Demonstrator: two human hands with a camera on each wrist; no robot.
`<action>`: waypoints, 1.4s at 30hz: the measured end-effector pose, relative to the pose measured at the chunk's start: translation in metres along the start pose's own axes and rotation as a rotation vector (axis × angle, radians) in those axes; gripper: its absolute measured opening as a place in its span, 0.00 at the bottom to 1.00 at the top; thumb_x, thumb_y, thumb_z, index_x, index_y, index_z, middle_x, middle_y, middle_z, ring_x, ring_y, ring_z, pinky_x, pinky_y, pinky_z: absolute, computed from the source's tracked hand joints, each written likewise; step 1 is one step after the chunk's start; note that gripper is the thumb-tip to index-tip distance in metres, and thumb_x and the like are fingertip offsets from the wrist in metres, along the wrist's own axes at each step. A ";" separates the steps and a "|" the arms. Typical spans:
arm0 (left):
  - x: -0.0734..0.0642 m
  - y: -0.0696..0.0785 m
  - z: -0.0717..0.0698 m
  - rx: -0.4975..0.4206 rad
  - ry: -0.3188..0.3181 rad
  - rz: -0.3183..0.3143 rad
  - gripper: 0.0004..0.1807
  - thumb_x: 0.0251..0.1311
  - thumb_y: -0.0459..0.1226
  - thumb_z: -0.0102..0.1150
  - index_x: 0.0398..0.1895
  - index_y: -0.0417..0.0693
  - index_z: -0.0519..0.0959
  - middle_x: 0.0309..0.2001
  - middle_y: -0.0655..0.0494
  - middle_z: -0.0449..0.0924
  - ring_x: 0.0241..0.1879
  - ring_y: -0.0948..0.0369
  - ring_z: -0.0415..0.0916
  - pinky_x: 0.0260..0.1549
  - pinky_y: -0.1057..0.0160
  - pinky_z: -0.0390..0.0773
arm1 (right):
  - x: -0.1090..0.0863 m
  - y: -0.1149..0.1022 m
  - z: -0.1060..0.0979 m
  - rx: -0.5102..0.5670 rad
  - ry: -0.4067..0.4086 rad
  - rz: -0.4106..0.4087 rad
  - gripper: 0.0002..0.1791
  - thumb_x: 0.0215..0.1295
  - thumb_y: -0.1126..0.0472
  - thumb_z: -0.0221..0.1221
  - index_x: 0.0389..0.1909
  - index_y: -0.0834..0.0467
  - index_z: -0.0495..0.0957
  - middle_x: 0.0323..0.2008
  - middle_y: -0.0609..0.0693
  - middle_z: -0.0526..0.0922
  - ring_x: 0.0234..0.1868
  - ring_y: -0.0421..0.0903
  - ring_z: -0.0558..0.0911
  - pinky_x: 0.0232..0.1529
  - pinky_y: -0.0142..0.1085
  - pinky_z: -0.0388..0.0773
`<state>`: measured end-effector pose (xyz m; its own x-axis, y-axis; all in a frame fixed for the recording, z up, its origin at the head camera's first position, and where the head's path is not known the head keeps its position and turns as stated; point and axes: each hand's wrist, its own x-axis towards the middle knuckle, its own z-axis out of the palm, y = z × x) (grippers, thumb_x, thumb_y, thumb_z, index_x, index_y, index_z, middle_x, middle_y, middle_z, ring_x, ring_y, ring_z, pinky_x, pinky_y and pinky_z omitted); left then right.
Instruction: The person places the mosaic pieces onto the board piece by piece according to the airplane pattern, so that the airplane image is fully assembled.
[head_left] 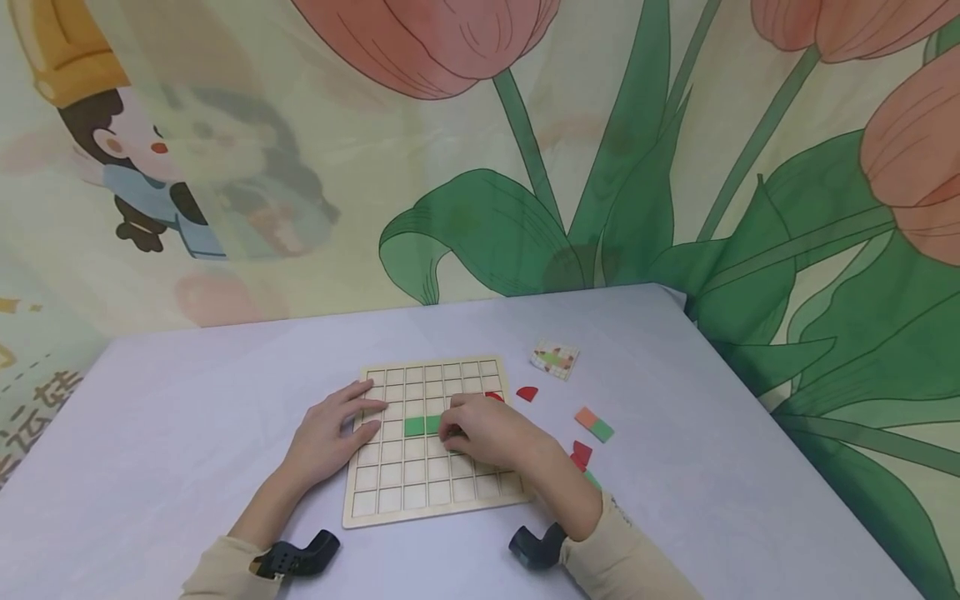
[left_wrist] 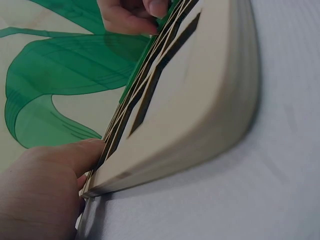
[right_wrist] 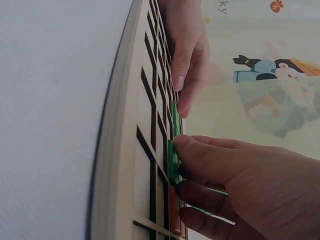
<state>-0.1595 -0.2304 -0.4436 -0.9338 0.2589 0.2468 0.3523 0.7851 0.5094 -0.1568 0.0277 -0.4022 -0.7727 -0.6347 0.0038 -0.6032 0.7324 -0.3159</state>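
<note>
A wooden grid board (head_left: pixel 349 510) lies on the table in the head view. My left hand (head_left: pixel 326 437) rests along its left side with fingers spread over the edge. Over the middle of the grid, my right hand (head_left: pixel 491 429) pinches a green tile (right_wrist: pixel 173 162) between thumb and fingers, close against the board. To its left, a green strip (head_left: pixel 414 427) of tiles sits in the grid. Beneath my right fingers, an orange-red piece (right_wrist: pixel 173 205) shows in the right wrist view. A red piece (head_left: pixel 493 397) peeks out behind the right hand, which hides part of the board.
Right of the board lie a red quarter-round piece (head_left: pixel 527 393), an orange tile (head_left: pixel 587 417) touching a green tile (head_left: pixel 602 430), and red pieces (head_left: pixel 582 451). A small pattern card (head_left: pixel 555 358) lies farther back. The printed cloth wall rises behind the table.
</note>
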 end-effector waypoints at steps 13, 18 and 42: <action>0.000 -0.002 0.002 -0.012 -0.003 -0.002 0.16 0.61 0.45 0.57 0.51 0.56 0.80 0.68 0.48 0.65 0.70 0.45 0.57 0.62 0.36 0.54 | -0.015 0.025 -0.033 0.102 0.010 0.211 0.06 0.60 0.56 0.64 0.38 0.47 0.82 0.34 0.40 0.77 0.34 0.39 0.74 0.37 0.30 0.76; 0.000 -0.003 0.002 -0.004 -0.002 -0.004 0.16 0.61 0.46 0.57 0.51 0.55 0.80 0.68 0.48 0.65 0.69 0.44 0.57 0.62 0.36 0.54 | -0.027 0.043 -0.047 0.155 -0.046 0.336 0.07 0.58 0.60 0.66 0.36 0.48 0.81 0.30 0.44 0.76 0.34 0.43 0.74 0.32 0.32 0.75; -0.001 -0.001 0.001 -0.004 -0.002 -0.008 0.16 0.62 0.45 0.57 0.51 0.55 0.80 0.68 0.47 0.65 0.69 0.43 0.57 0.62 0.35 0.54 | -0.044 0.063 -0.040 0.125 -0.245 0.630 0.13 0.47 0.59 0.73 0.28 0.48 0.76 0.29 0.49 0.77 0.34 0.45 0.75 0.29 0.34 0.75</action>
<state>-0.1586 -0.2310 -0.4456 -0.9366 0.2538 0.2416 0.3454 0.7849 0.5144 -0.1691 0.1115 -0.3845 -0.8927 -0.1454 -0.4265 -0.0148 0.9554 -0.2948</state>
